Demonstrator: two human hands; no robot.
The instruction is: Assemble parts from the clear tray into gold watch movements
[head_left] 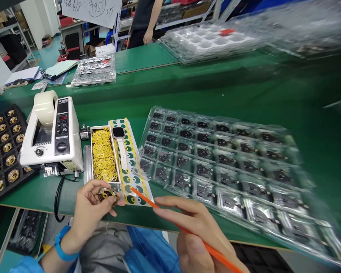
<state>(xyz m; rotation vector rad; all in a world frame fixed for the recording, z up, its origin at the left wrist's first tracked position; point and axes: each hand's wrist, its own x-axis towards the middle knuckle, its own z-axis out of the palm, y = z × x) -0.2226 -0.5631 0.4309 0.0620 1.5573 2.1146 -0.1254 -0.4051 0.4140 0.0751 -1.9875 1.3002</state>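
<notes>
My left hand (92, 204) is closed around a small round gold-and-black part (107, 194), holding it by the rim just above the table's front edge. Its underside is hidden by my fingers. My right hand (196, 227) grips a thin orange stick (143, 198), whose tip points toward the part but stays apart from it. Beneath that tip lies a sheet of yellow and dark-green die-cut stickers (133, 180). A white box (118, 167) full of yellow rings (104, 153) stands just beyond my left hand. On the sheet rests a white-strapped watch (119, 132).
A tape dispenser (69, 132) stands at left, beside a black tray (6, 167) of gold round parts. Clear plastic trays (170, 185) with dark parts cover the right side. More trays (184, 57) lie on the back ledge, where a person (143, 22) stands behind.
</notes>
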